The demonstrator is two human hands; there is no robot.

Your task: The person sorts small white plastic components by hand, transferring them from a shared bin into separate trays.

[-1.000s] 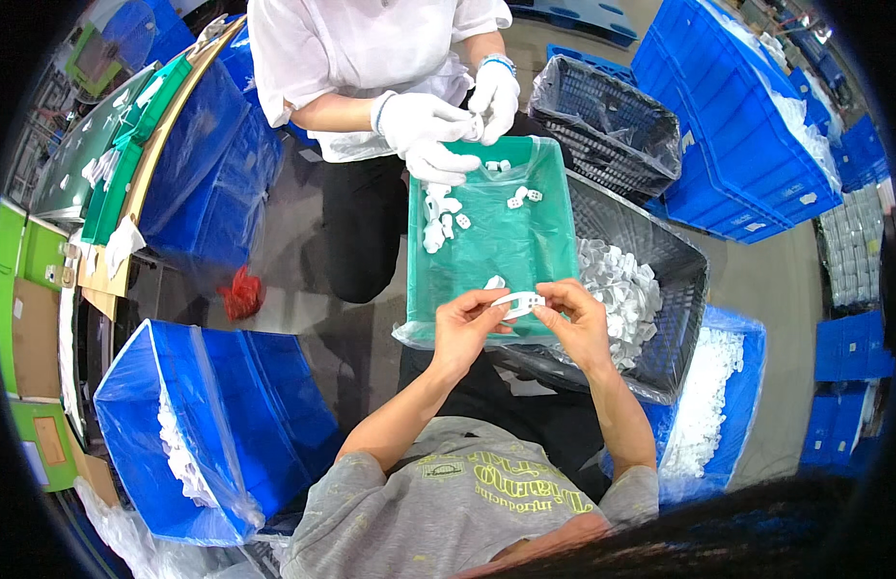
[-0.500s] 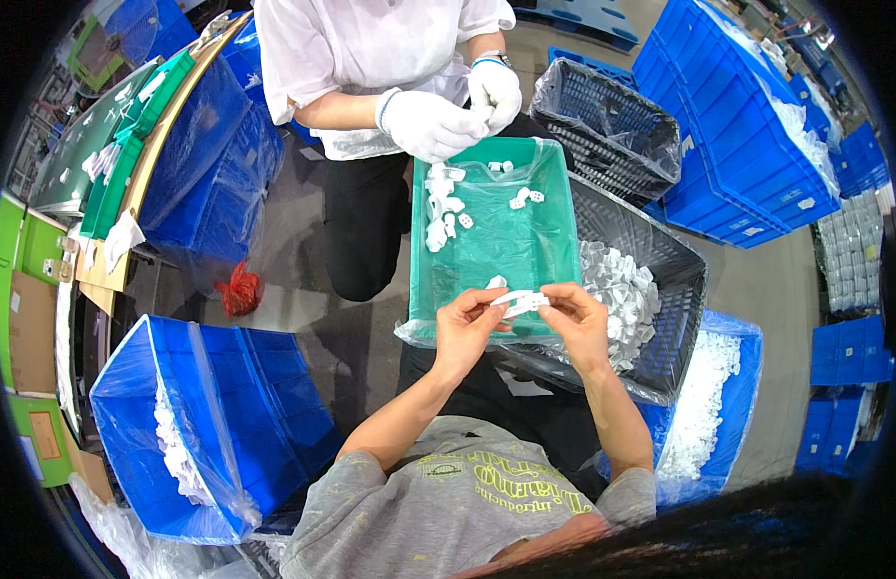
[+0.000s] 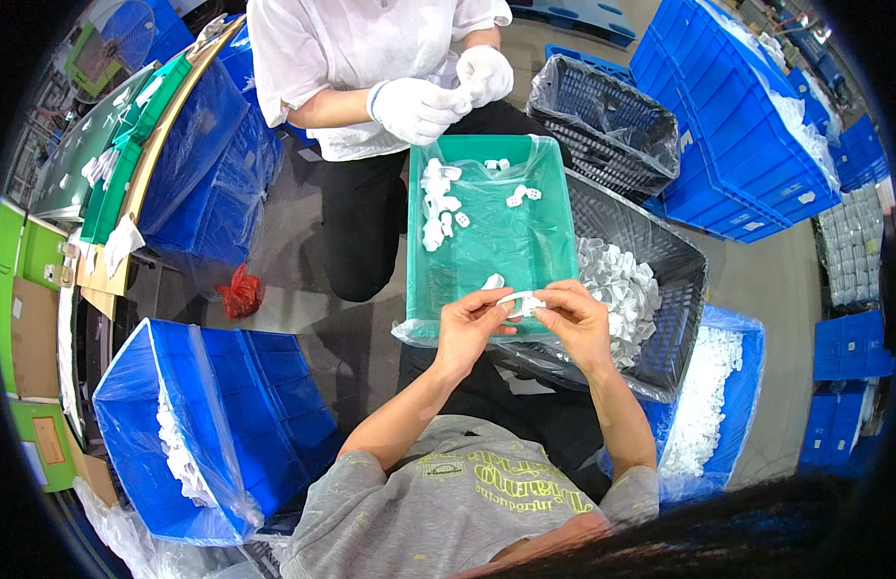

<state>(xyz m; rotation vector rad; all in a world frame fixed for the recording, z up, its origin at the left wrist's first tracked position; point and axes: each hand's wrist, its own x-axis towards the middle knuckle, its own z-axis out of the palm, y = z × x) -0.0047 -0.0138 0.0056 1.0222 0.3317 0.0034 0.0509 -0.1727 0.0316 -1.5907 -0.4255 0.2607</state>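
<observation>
Between my two hands is a small white plastic part [image 3: 525, 304], held over the near end of a green tray [image 3: 506, 236]. The fingertips of my left hand [image 3: 472, 323] pinch its left side. My right hand [image 3: 575, 318] grips the right side, thumb and fingers partly covering it. Just beyond my left fingers, another white piece [image 3: 493, 282] lies in the tray. Several white plastic pieces [image 3: 436, 207] sit along the tray's left side, and a few more [image 3: 523, 196] toward its far right. Clear plastic film lines the tray.
Across the tray, a co-worker's white-gloved hands [image 3: 419, 108] meet. A black crate [image 3: 675, 318] with many white parts [image 3: 617, 289] stands under the tray's right side. Blue bins [image 3: 264, 386] flank me; another black crate [image 3: 602, 116] is at the far right. A red bag [image 3: 240, 292] lies on the floor.
My hands have drawn slightly closer together, and the white part is turned and more covered by my fingers. The co-worker's gloved hands have shifted a little left and away.
</observation>
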